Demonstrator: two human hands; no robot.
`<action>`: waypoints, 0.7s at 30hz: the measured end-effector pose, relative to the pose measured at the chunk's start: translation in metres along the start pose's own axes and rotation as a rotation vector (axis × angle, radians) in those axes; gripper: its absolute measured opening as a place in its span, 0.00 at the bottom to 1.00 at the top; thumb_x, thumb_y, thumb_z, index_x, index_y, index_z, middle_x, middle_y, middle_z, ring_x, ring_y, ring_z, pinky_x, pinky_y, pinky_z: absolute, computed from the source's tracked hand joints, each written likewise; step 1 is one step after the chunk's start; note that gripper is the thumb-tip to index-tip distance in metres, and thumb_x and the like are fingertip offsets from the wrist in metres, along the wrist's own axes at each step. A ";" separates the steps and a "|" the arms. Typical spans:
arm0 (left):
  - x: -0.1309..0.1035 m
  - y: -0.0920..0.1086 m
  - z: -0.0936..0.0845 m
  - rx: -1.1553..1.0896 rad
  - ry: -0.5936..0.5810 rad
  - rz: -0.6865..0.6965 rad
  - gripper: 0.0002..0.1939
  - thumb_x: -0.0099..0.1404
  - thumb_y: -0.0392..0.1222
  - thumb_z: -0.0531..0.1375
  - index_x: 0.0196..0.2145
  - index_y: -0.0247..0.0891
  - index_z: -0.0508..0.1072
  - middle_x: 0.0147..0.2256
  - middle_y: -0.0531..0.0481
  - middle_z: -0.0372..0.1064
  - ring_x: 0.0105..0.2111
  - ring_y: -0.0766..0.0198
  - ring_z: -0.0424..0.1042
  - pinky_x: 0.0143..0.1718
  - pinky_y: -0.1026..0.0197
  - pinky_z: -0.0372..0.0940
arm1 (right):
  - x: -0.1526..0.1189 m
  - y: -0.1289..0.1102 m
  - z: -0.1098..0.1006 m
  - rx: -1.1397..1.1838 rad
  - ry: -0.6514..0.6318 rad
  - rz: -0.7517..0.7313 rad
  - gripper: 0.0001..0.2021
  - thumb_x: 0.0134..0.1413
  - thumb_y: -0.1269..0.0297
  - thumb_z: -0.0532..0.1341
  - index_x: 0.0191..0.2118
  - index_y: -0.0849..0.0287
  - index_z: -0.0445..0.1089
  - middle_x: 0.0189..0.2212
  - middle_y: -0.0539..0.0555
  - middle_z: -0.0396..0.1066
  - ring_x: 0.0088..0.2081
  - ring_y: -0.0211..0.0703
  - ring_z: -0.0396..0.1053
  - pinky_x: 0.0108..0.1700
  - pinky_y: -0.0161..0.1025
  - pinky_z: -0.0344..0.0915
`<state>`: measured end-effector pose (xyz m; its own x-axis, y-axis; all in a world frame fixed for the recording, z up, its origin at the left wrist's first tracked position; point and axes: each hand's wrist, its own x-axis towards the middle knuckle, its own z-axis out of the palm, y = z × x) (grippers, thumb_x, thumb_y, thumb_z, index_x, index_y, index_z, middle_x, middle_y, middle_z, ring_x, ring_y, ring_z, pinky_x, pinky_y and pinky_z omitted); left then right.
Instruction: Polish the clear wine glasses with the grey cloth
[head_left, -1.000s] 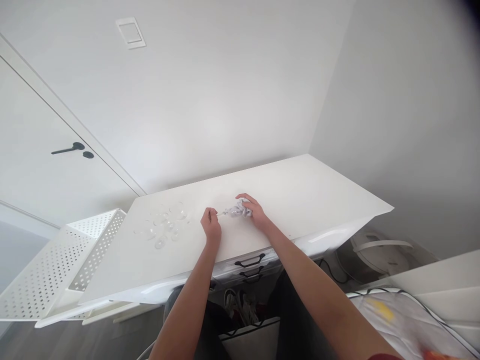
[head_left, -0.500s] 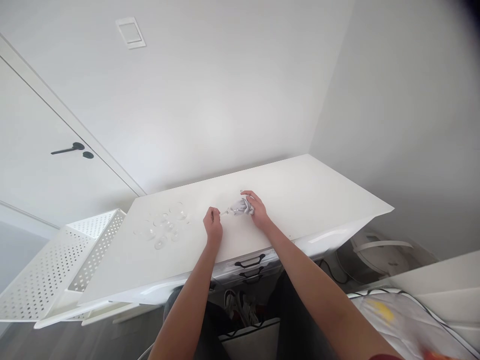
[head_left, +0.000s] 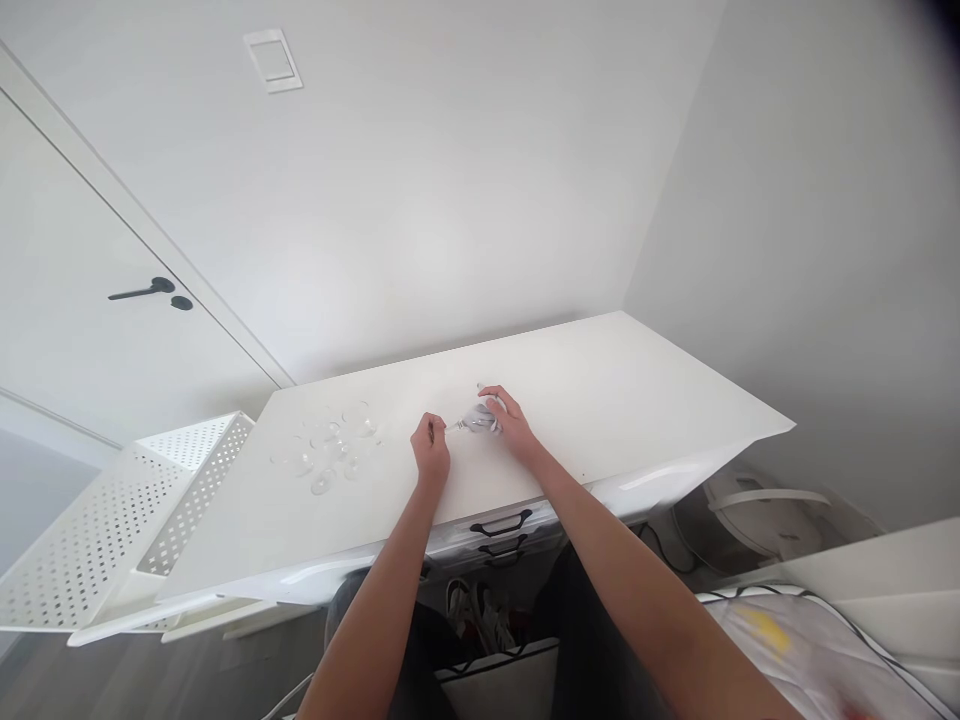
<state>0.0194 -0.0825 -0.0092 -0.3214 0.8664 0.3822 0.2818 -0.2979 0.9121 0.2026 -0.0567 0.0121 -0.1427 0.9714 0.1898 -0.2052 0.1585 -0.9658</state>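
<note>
A stemmed glass (head_left: pixel 475 419) lies sideways between my hands, just above the white cabinet top (head_left: pixel 615 400). My left hand (head_left: pixel 431 445) is closed round the foot end of its stem. At the bowl end, my right hand (head_left: pixel 511 420) grips a grey cloth (head_left: pixel 492 405), part of which is pushed inside the bowl. The fingers of that hand bend over the rim, and the palm hides some of the cloth. Several clear stemmed glasses (head_left: pixel 330 440) stand in a group on the cabinet top to the left.
White perforated racks (head_left: pixel 97 530) adjoin the cabinet's left end. Black drawer handles (head_left: pixel 501 522) stick out at the front, near my legs. A door with a dark handle (head_left: pixel 142 288) is at the left, and a lidded bin-like container (head_left: pixel 757 510) sits on the floor at right.
The cloth sits more compactly in the bowl, with my right hand pressed further over the rim. My left hand keeps its hold on the stem. The whole view has shifted slightly.
</note>
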 end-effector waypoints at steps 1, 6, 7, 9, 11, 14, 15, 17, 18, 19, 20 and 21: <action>0.000 -0.001 0.000 -0.006 0.013 -0.008 0.15 0.72 0.46 0.54 0.27 0.40 0.62 0.23 0.55 0.53 0.23 0.66 0.51 0.26 0.61 0.49 | -0.001 -0.001 0.001 -0.025 -0.021 -0.002 0.17 0.61 0.43 0.61 0.44 0.49 0.73 0.43 0.52 0.70 0.35 0.42 0.63 0.36 0.38 0.61; 0.001 -0.003 -0.002 -0.030 0.016 -0.057 0.16 0.73 0.45 0.53 0.27 0.40 0.61 0.22 0.55 0.51 0.23 0.66 0.50 0.25 0.62 0.48 | -0.001 -0.004 0.003 0.005 -0.094 0.041 0.17 0.61 0.43 0.61 0.42 0.52 0.73 0.39 0.51 0.71 0.35 0.41 0.63 0.38 0.38 0.61; 0.001 -0.003 -0.002 -0.032 0.014 -0.061 0.16 0.73 0.45 0.53 0.27 0.40 0.61 0.22 0.56 0.50 0.23 0.67 0.49 0.25 0.62 0.47 | 0.000 -0.003 0.003 0.010 -0.091 0.045 0.17 0.61 0.44 0.61 0.42 0.52 0.73 0.38 0.51 0.70 0.35 0.41 0.63 0.38 0.38 0.61; 0.001 -0.003 -0.002 -0.033 0.020 -0.066 0.15 0.72 0.45 0.53 0.27 0.40 0.61 0.22 0.56 0.50 0.23 0.67 0.49 0.25 0.62 0.47 | 0.001 -0.001 0.003 0.010 -0.086 0.043 0.16 0.61 0.44 0.62 0.41 0.52 0.73 0.37 0.51 0.70 0.35 0.41 0.63 0.38 0.38 0.61; 0.001 -0.003 -0.001 -0.033 0.026 -0.068 0.16 0.72 0.46 0.54 0.26 0.40 0.61 0.22 0.56 0.50 0.22 0.66 0.49 0.25 0.62 0.48 | 0.002 0.001 0.002 0.005 -0.089 0.037 0.16 0.61 0.44 0.61 0.41 0.52 0.73 0.36 0.51 0.70 0.35 0.41 0.63 0.38 0.38 0.61; 0.002 -0.004 -0.001 -0.032 0.027 -0.074 0.16 0.71 0.47 0.55 0.26 0.40 0.62 0.22 0.56 0.50 0.23 0.66 0.49 0.25 0.62 0.48 | 0.003 0.003 0.002 -0.008 -0.100 0.046 0.16 0.61 0.45 0.61 0.41 0.52 0.72 0.38 0.50 0.70 0.36 0.41 0.64 0.39 0.37 0.61; 0.002 -0.004 -0.002 -0.031 0.027 -0.077 0.16 0.71 0.47 0.55 0.26 0.40 0.62 0.22 0.56 0.50 0.23 0.66 0.50 0.25 0.62 0.48 | 0.004 0.004 0.001 -0.012 -0.102 0.053 0.16 0.61 0.45 0.61 0.42 0.51 0.72 0.39 0.50 0.70 0.36 0.41 0.64 0.39 0.37 0.62; 0.002 -0.004 -0.002 -0.029 0.029 -0.084 0.16 0.71 0.48 0.55 0.26 0.40 0.62 0.21 0.56 0.50 0.23 0.66 0.50 0.25 0.61 0.49 | 0.005 0.006 0.001 -0.026 -0.104 0.058 0.16 0.61 0.45 0.60 0.42 0.51 0.72 0.39 0.51 0.71 0.36 0.41 0.64 0.39 0.37 0.62; 0.002 -0.004 -0.002 -0.028 0.028 -0.088 0.16 0.71 0.47 0.55 0.26 0.41 0.62 0.21 0.56 0.51 0.23 0.66 0.50 0.25 0.61 0.49 | 0.005 0.007 0.001 -0.035 -0.103 0.055 0.16 0.61 0.44 0.60 0.42 0.51 0.72 0.39 0.51 0.71 0.36 0.41 0.64 0.39 0.38 0.62; 0.003 -0.004 -0.002 -0.026 0.027 -0.091 0.16 0.71 0.47 0.55 0.26 0.41 0.62 0.21 0.56 0.51 0.23 0.66 0.50 0.26 0.61 0.49 | 0.006 0.007 0.000 -0.043 -0.099 0.051 0.17 0.60 0.44 0.60 0.42 0.51 0.72 0.39 0.51 0.71 0.36 0.41 0.65 0.39 0.38 0.62; 0.003 -0.004 -0.002 -0.024 0.027 -0.093 0.16 0.71 0.47 0.55 0.26 0.41 0.62 0.21 0.56 0.51 0.23 0.66 0.50 0.26 0.61 0.49 | 0.006 0.008 0.000 -0.051 -0.096 0.046 0.17 0.60 0.43 0.60 0.42 0.51 0.72 0.38 0.51 0.71 0.36 0.42 0.65 0.39 0.38 0.62; 0.003 -0.004 -0.002 -0.022 0.026 -0.093 0.16 0.71 0.47 0.55 0.26 0.41 0.62 0.21 0.55 0.50 0.23 0.66 0.50 0.26 0.61 0.49 | 0.007 0.008 0.000 -0.057 -0.093 0.042 0.18 0.59 0.42 0.60 0.42 0.51 0.72 0.38 0.51 0.72 0.36 0.42 0.65 0.39 0.39 0.62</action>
<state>0.0158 -0.0797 -0.0116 -0.3687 0.8801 0.2991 0.2296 -0.2255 0.9468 0.1995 -0.0489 0.0056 -0.2395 0.9572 0.1623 -0.1421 0.1308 -0.9812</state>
